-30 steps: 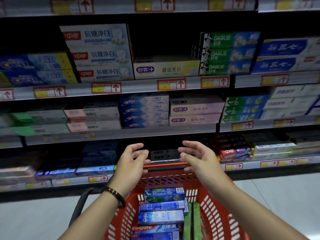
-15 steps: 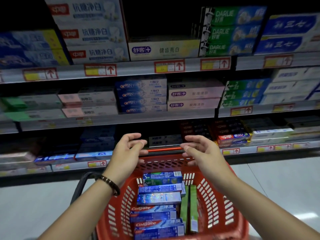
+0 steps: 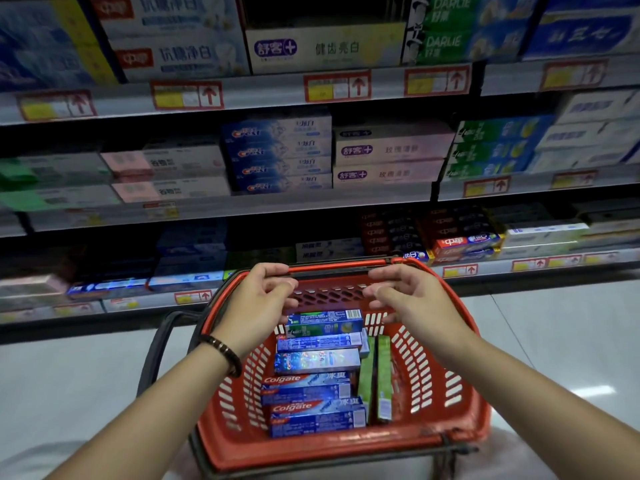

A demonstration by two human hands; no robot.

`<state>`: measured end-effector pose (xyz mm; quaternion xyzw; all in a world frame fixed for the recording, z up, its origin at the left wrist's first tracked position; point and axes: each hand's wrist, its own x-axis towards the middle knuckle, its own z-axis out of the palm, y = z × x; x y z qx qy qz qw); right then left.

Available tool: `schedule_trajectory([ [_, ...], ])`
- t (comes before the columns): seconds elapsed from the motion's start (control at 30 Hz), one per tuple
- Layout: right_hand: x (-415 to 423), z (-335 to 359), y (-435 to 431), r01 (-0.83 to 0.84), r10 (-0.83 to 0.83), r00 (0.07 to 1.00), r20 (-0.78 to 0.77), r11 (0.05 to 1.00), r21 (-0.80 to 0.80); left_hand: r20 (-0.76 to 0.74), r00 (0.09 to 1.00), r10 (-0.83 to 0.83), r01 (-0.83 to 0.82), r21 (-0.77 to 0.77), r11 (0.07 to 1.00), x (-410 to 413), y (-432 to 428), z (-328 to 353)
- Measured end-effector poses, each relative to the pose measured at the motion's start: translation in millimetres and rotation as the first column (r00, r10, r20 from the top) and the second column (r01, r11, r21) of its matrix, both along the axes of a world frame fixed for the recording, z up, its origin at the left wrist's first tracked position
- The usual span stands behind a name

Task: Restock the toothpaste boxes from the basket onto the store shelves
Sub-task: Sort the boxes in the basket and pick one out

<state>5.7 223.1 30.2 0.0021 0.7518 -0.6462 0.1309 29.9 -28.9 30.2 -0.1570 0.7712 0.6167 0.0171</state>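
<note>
Toothpaste boxes cover the floor of the red basket. 5 lie flat in a row, with 2 Colgate ones at its near end, and 2 green boxes stand on edge to their right. Over the basket's far half hover the left hand, a beaded bracelet at its wrist, and the right hand. Their fingers are loosely curled and apart, gripping nothing. I cannot tell whether the fingertips touch the basket's handle. Beyond the basket run stocked shelves.
</note>
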Motion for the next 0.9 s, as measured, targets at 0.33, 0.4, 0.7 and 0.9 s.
schedule_trajectory([
  [0.33,4,-14,7,0.015,-0.016,0.995,0.101,1.0,0.01,0.118,0.993,-0.014,0.029,-0.131,0.991,1,-6,-38],
  [0.4,3,-15,8,0.023,-0.023,0.993,0.113,1.0,0.003,0.138,0.99,-0.019,0.042,-0.164,0.986,0,-5,-43],
  [0.7,1,-15,7,-0.01,0.009,0.992,0.122,1.0,0.002,0.273,0.962,0.024,0.028,-0.185,0.982,-22,2,-66],
  [0.9,-1,-14,9,-0.042,0.035,0.992,0.125,0.997,0.059,0.371,0.925,0.086,0.033,-0.303,0.952,-36,3,-103],
])
